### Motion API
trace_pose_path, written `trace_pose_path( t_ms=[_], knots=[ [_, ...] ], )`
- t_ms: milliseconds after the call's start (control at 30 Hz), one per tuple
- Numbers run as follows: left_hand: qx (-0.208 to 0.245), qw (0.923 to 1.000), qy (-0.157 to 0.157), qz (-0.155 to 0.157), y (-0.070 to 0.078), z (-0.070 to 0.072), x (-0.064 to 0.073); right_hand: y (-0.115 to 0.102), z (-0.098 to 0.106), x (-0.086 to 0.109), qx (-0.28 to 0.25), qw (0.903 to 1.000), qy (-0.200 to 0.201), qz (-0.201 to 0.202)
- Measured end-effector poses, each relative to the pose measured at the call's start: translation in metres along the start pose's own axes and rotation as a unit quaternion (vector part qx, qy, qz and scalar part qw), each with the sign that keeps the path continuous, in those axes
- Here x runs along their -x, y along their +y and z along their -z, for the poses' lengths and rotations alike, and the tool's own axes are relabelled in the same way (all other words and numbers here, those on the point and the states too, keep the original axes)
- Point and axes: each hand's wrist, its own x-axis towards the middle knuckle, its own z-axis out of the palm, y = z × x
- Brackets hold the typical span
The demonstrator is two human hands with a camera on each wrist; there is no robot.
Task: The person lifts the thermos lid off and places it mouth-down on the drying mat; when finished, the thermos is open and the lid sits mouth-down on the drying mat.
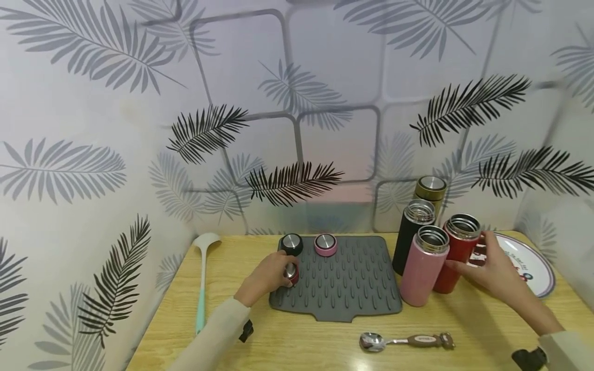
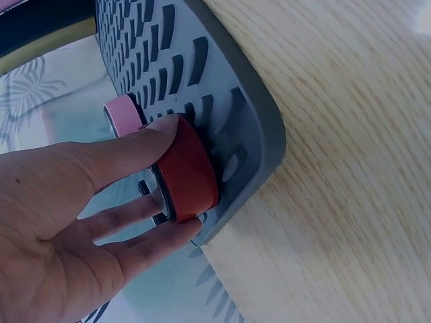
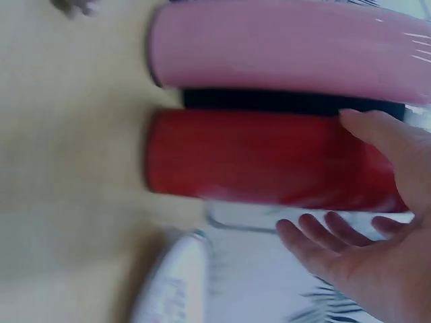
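My left hand (image 1: 269, 274) holds a red lid (image 2: 190, 176) with a steel top between thumb and fingers, low over the left part of a grey ridged mat (image 1: 345, 278). Behind it on the mat sit a black lid (image 1: 292, 244) and a pink lid (image 1: 326, 245). My right hand (image 1: 494, 270) is at a lidless red thermos (image 3: 269, 161). Its thumb lies against the thermos's side, while the other fingers are spread, apart from it, in the right wrist view. A lidless pink thermos (image 1: 423, 268) and a lidless black thermos (image 1: 408, 234) stand beside the red one.
An olive-gold thermos (image 1: 431, 190) with its lid on stands at the back. A white patterned plate (image 1: 533, 263) is right of the red thermos. A spoon (image 1: 403, 340) lies in front of the mat, and a long green-handled ladle (image 1: 203, 278) lies at the left.
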Motion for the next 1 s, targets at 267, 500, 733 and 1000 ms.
trace_pose_path(
  t_ms=[267,500,733,1000],
  knots=[
    [0.000,1.0000,0.001,0.007,0.000,-0.002,0.000,-0.038,0.055,-0.015,0.022,0.9996,-0.008,0.017],
    [0.004,0.9999,-0.002,0.010,0.000,-0.001,0.000,-0.069,0.077,-0.058,0.074,0.9971,-0.010,0.017],
    [0.006,0.9999,-0.004,0.013,-0.001,0.001,0.001,-0.064,0.076,-0.109,0.124,0.9873,-0.097,0.020],
    [0.012,0.9999,-0.008,0.007,0.001,0.003,0.002,-0.047,0.063,-0.138,0.146,0.9744,-0.169,0.024]
  ],
)
